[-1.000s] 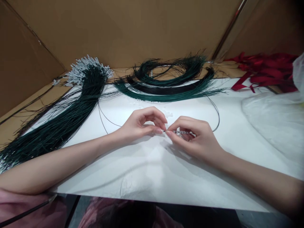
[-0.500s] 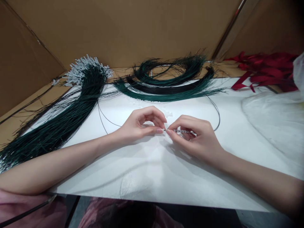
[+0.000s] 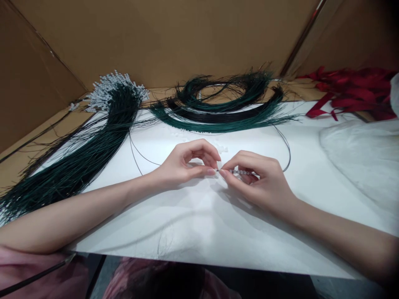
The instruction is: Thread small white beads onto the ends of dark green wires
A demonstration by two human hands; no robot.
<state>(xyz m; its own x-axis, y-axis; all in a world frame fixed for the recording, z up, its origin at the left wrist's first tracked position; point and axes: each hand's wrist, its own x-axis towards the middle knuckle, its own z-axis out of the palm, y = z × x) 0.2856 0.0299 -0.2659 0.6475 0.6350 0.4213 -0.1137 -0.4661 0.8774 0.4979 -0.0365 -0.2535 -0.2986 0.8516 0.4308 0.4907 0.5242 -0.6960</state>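
Via remote feed: L hand (image 3: 181, 161) curled, inner fingers partly hid; white speck (image 3: 215, 170) at thumb tip too sm. for me to ID. R hand (image 3: 270, 177) fingers hid pt. of beaded strand (image 3: 241, 172), couldn't count beads. R forearm (image 3: 339, 234) blurred twd pic's R edge. Green wire bundle (image 3: 81, 160) cut by L edge, plastic film (image 3: 355, 153) by R edge. White bits (image 3: 222, 149) beyond hands: I couldn't tell shape.
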